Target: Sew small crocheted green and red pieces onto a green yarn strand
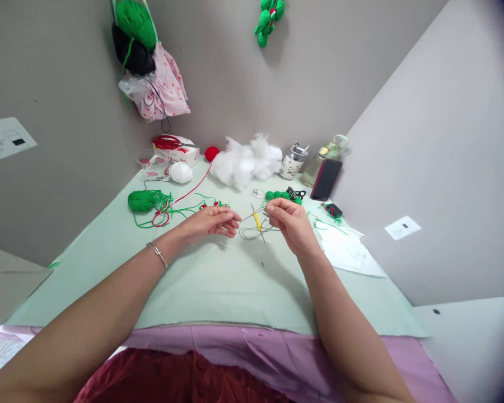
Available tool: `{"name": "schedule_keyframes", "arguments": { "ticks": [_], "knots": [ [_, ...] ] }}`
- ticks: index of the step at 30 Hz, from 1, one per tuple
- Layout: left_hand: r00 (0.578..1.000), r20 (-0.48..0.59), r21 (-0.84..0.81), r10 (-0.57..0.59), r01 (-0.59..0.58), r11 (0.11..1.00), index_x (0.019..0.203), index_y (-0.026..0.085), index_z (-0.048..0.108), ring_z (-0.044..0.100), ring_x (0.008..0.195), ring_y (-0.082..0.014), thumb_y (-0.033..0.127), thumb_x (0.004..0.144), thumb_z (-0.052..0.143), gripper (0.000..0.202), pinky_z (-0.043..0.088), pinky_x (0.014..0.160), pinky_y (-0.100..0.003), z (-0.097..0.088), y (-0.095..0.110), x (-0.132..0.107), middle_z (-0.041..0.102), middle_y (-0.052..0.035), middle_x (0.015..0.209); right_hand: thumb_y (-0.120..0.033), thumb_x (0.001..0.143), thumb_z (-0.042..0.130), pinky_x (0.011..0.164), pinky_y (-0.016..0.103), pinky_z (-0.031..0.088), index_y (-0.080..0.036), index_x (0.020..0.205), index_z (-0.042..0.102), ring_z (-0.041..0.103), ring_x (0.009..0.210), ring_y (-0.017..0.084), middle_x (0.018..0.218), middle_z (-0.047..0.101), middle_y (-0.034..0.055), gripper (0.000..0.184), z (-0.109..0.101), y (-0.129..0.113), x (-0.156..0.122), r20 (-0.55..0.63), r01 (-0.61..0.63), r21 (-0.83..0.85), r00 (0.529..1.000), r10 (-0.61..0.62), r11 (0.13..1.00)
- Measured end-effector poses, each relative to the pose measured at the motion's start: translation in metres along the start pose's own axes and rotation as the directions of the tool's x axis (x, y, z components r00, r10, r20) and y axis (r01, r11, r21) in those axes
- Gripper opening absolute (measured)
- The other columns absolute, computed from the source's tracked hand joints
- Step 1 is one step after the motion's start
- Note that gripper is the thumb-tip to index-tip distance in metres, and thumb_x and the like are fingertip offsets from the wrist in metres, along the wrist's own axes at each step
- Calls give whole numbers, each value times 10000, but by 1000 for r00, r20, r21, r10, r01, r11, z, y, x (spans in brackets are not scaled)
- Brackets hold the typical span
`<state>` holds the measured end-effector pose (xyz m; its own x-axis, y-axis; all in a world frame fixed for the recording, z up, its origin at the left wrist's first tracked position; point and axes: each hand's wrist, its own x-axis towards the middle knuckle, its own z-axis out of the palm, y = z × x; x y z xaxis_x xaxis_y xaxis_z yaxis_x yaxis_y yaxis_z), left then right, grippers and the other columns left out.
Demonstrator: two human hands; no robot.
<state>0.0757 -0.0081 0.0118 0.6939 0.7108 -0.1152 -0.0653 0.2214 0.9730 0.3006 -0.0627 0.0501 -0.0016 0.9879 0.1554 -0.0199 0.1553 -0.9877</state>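
Note:
My right hand [292, 221] is closed in a pinch on a thin grey wire [253, 215], which slants down toward my left. The wire's end reaches the fingertips of my left hand [216, 221], whose fingers are loosely bent and apart; I see no firm grip there. Between and just beyond the hands a crochet hook with a yellow handle [257, 221] lies on the table, beside loops of grey wire [252, 235]. Small green knitted balls [283, 196] lie just past my right hand. Small red and green pieces [218, 205] lie behind my left hand.
Green yarn [141, 201] with tangled strands lies left; white yarn [180, 173], red yarn [212, 153] and white stuffing [246, 162] are at the back. Red scissors [168, 142] rest on a box. A pen cup [293, 164], bottle [315, 168], phone [326, 179] and white paper [348, 252] are right.

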Motion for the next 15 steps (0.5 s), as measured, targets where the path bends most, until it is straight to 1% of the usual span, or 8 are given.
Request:
{"name": "schedule_keyframes", "arguments": {
  "ticks": [5, 10, 15],
  "knots": [
    [999, -35, 31, 13, -12, 999, 1034, 149, 667, 635, 725, -131, 435, 815, 684, 360, 534, 750, -309, -1, -3, 1, 651, -41, 855, -323, 743, 715, 516, 258, 232, -175, 742, 630, 314, 530, 82, 598, 419, -40, 171, 0, 0, 0, 7, -4, -13, 1000, 4, 1000],
    [999, -25, 70, 30, -28, 997, 1051, 154, 687, 613, 712, -123, 456, 801, 688, 391, 523, 729, -289, -6, -13, 5, 619, -31, 838, -326, 740, 717, 513, 261, 227, -177, 732, 628, 316, 529, 84, 593, 423, -37, 174, 1, -2, -1, 11, 0, -15, 1000, 0, 1000],
    [999, -11, 91, 39, -38, 995, 948, 149, 720, 606, 687, -122, 435, 779, 717, 332, 526, 738, -300, -8, -19, 8, 618, -28, 779, -314, 739, 718, 515, 264, 217, -175, 724, 625, 298, 522, 83, 563, 399, -47, 167, 3, -4, -1, 14, -2, 0, 1000, 2, 1000]
  ]
}}
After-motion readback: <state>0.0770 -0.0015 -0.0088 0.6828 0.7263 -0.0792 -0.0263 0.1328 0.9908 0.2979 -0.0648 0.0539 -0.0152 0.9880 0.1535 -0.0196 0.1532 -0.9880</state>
